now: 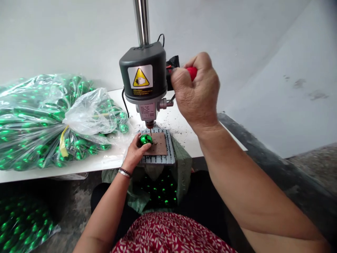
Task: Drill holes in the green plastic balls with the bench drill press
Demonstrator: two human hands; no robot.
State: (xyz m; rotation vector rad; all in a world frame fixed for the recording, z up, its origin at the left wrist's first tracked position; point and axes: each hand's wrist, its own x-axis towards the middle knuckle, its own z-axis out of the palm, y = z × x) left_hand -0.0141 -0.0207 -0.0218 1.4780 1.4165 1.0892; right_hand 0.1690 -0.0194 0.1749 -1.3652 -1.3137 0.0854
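Note:
A shiny green ball (145,140) sits in the fingers and thumb of my left hand (135,151), low over a brown board (161,144). The board lies on the slotted metal base (170,154) of a small drill press (143,75). Just right of the ball, the thin drill bit (151,132) points down; whether the two touch I cannot tell. My right hand (198,91) is wrapped round the red knob (192,73) of the press's lever, at the right of the dark motor housing.
Left on the white table (105,162) lies a big clear bag (52,119) full of green balls, tied with yellow. Below the base, a green sack (184,172) hangs open with more balls inside. Another bag of balls (23,225) is on the floor. Dark shavings dot the table.

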